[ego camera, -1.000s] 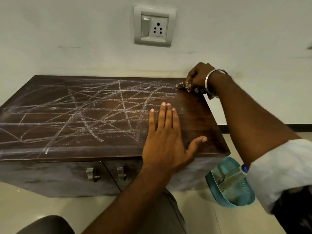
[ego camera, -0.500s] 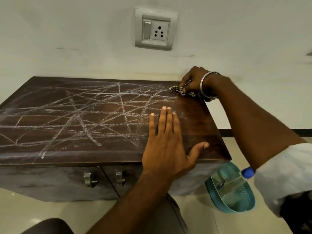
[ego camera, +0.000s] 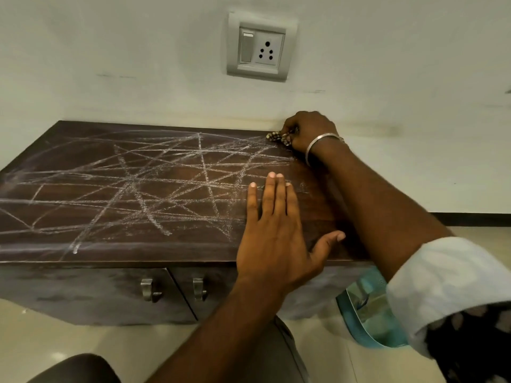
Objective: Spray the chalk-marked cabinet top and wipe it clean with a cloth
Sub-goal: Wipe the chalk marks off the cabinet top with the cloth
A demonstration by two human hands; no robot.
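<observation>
**A:** What are the fingers doing?

**B:** The right hand (ego camera: 311,129) is clenched round a small speckled cloth (ego camera: 277,137), bunched at the far right corner of the dark brown wooden cabinet top (ego camera: 83,239), close against the wall. The left hand (ego camera: 276,239) grasps nothing. Its fingers (ego camera: 272,194) lie straight and flat on the near right part of the top, thumb spread wide.

**A:** So the wipe is starting. How should it go?

**B:** I'd say drag the cloth from that far corner leftward in long, overlapping passes, pressing evenly. The left hand should stay planted as a brace and lift clear before the cloth reaches it. The white chalk lines (ego camera: 154,217) look dry, so I judge that wiping without spray would smear the dust instead of lifting it. Fold the cloth to a fresh face once it loads up.

**A:** Where's the spray?

**B:** I can't make one out. A blue mesh plastic basket (ego camera: 359,331) sits on the floor at the right, half hidden by the white rolled sleeve (ego camera: 442,277), and its contents are unclear.

**A:** Counts?

**B:** Two hands, one cloth and one cabinet top. There are two metal door handles (ego camera: 148,289) below it, one basket, and one silver bangle (ego camera: 318,143) on the right wrist. One grey wall socket plate (ego camera: 261,47) carries a single switch. The chalk lines cross too densely to count.
</observation>
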